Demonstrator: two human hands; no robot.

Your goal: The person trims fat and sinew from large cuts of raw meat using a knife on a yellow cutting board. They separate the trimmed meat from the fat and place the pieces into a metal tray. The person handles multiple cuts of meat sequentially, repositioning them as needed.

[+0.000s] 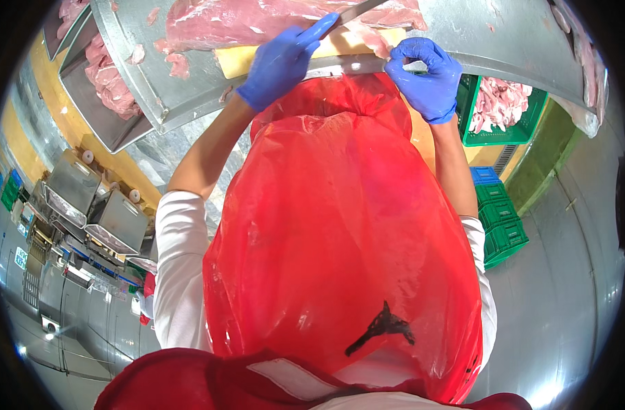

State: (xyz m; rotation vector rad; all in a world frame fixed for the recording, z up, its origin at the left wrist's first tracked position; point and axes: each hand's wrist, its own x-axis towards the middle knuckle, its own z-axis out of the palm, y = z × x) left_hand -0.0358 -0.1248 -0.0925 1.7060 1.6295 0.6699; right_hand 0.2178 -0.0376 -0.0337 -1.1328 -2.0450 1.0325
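My left hand [278, 72] in a blue glove is closed on a knife, index finger along it, the blade [357, 9] angled up and right over a long piece of pale pink meat [230, 24]; the handle is mostly hidden. Near the board's right end, my right hand [423, 75], also blue-gloved, pinches a small strip of meat [374, 39] hanging from the larger piece. A yellow cutting board [237, 63] lies under the meat at the edge of the steel table [497, 34].
Steel bins [76, 85] of meat stand at left, a green crate [543, 109] of meat pieces at right, with stacked crates [500, 229] beyond. More meat [576, 55] lies at the table's right edge. Steel carts [117, 222] stand at far left. A red apron [340, 232] covers my front.
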